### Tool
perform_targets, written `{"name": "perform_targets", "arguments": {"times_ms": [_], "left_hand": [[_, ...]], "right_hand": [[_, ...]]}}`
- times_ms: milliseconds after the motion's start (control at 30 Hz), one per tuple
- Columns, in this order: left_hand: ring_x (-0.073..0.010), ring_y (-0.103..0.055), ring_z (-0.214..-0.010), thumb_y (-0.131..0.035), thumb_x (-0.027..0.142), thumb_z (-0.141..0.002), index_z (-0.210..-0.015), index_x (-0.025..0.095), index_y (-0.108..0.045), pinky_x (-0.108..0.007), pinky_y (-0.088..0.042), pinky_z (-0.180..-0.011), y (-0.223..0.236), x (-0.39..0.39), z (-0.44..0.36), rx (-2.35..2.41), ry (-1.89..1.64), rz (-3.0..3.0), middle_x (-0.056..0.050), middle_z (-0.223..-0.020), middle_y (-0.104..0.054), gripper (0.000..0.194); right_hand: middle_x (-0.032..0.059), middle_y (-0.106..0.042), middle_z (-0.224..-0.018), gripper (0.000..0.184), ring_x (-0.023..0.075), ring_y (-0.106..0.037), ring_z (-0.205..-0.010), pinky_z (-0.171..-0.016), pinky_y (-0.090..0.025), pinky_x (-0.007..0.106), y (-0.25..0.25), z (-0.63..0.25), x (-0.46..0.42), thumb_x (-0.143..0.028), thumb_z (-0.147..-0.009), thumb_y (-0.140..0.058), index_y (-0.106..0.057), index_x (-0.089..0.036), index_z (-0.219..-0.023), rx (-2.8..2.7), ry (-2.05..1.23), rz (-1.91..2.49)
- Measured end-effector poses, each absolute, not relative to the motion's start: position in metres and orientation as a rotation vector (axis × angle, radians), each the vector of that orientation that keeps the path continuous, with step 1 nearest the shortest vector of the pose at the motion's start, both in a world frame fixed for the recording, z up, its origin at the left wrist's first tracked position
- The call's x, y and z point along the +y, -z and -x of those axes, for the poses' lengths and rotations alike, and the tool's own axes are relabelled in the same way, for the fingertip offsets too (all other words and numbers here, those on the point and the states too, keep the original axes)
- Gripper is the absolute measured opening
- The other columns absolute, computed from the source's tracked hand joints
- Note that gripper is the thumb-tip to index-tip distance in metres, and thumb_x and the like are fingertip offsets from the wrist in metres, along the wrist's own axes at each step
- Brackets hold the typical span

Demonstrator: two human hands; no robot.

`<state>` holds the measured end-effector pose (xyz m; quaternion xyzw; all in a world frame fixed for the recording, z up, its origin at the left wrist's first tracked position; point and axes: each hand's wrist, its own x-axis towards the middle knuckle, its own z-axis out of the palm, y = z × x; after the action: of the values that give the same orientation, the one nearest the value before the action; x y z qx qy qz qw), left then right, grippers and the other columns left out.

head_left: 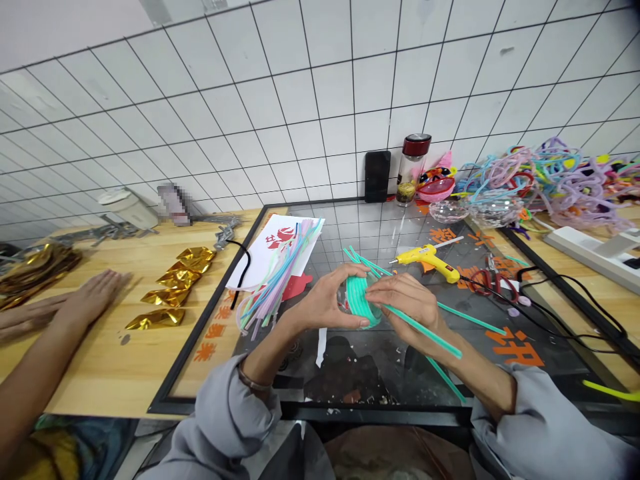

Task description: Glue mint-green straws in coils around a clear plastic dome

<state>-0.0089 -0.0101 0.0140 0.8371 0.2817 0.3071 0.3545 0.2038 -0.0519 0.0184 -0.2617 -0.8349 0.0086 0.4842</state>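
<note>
My left hand (327,300) is wrapped round a small rounded piece covered with rows of green pipe cleaner (361,299). A clear, shiny edge shows beside the green rows; most of what lies beneath is hidden. With fingers pinched together, my right hand (413,303) presses on the near side of the wrapped piece and holds a green pipe cleaner strand (427,335), whose end sticks out toward my right wrist. More green strands lie on the dark glass board below and behind my hands. A yellow glue gun (429,260) rests just beyond my right hand.
Pastel pipe cleaners (280,280) lie across white paper (250,260). A glass bottle (413,170) and black phone (377,176) stand by the wall. Tangled pipe cleaners (555,173), cables and a power strip (595,253) are right. Another person's hands (93,297) rest left near gold foil (175,283).
</note>
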Motion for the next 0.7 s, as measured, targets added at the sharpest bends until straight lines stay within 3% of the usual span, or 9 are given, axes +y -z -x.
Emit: {"name": "perform_targets", "arguments": {"times_ms": [400, 700], "left_hand": [[-0.0314, -0.051, -0.132, -0.085, 0.038, -0.066, -0.125, 0.023, -0.049, -0.05, -0.038, -0.113, -0.0117, -0.0082, 0.0102, 0.68, -0.781, -2.18, -0.015, -0.139, -0.053, 0.071], [-0.0343, -0.046, -0.136, -0.091, 0.045, -0.054, -0.122, 0.024, -0.049, -0.053, -0.036, -0.114, -0.0093, -0.0073, 0.0062, 0.694, -0.797, -2.187, -0.016, -0.141, -0.049, 0.083]], "right_hand": [[0.0062, -0.077, -0.092, 0.018, 0.0191, -0.072, -0.089, -0.078, -0.056, 0.036, -0.0136, -0.2039, -0.0492, -0.013, -0.092, -0.055, -0.069, -0.02, -0.099, -2.008, -0.03, 0.623], [0.0076, -0.076, -0.09, 0.015, 0.0197, -0.072, -0.086, -0.075, -0.055, 0.035, -0.0125, -0.2032, -0.0481, -0.011, -0.09, -0.057, -0.068, -0.018, -0.098, -2.012, -0.021, 0.614]]}}
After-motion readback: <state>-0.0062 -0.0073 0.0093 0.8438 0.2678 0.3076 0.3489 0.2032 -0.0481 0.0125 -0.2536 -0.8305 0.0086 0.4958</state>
